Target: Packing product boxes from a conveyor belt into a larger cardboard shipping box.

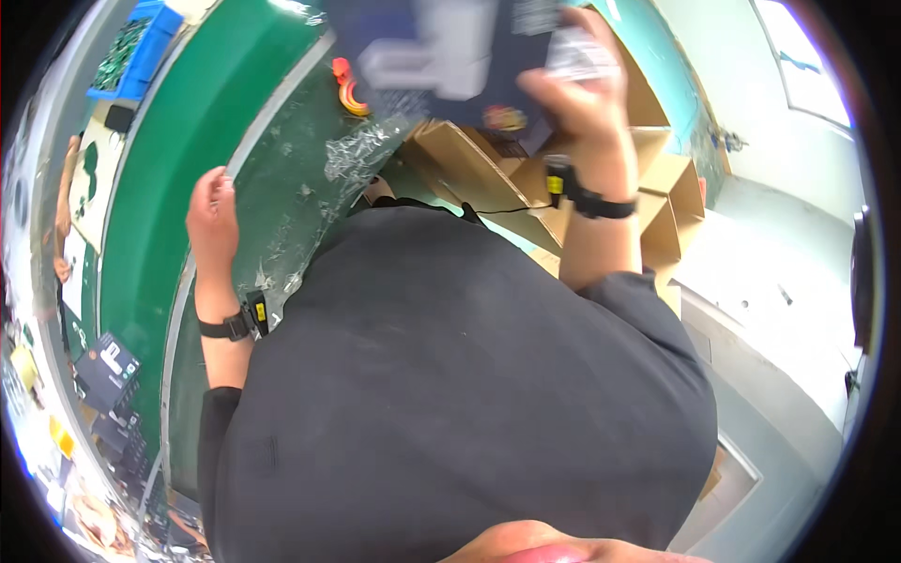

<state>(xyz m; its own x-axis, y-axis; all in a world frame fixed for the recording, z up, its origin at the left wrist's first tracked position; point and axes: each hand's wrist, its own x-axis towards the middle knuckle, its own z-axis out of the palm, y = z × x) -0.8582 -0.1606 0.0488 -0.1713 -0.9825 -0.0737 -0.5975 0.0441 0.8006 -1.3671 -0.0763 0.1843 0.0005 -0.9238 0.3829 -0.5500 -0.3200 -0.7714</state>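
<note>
Right hand (584,105), one o'clock, gripping a dark box (441,56) at twelve; left hand (214,220), near ten, half-curled over the dark green table (282,174), strewn with clear plastic (352,158). Beyond: blue bin (160,47), ten o'clock; window (807,58), two.
</note>
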